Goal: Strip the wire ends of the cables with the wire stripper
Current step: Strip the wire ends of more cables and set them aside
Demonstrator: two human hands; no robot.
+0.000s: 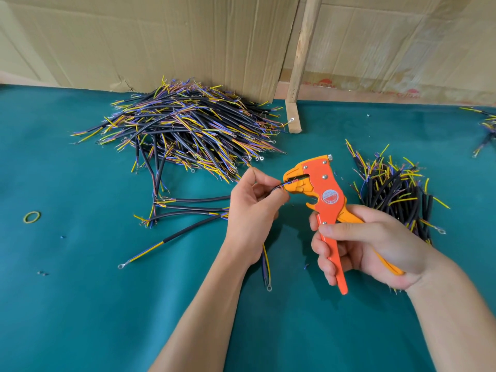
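A: Worktop [80, 304] first?
B: Teal cloth covering, running edge to edge. Cardboard sheets [161, 36] standing along the far edge, a wooden post [300, 63] leaning between them.

A: Biggest lot of cables?
B: Large heap [188, 124] near the far edge, left of the post; black sheaths, yellow, blue and purple cores splaying out, ring terminals on some ends. Smaller pile [397, 191] toward the right edge, just behind the right hand. A few loose cables [193, 208] lying flat between heap and left hand.

A: Hands?
B: Right hand [375, 245] clenched round the handles of the wire stripper [322, 194], orange and yellow, head pointing left, held above the worktop middle. Left hand [252, 208] pinching one cable [276, 187] between thumb and fingertips, its end fed into the stripper's jaws. Other end [267, 267] trailing below the left wrist, ending in a ring terminal.

A: Small bits?
B: Yellow rubber band [32, 217] near the left edge. Tiny insulation scraps [43, 273] scattered on the cloth nearby.
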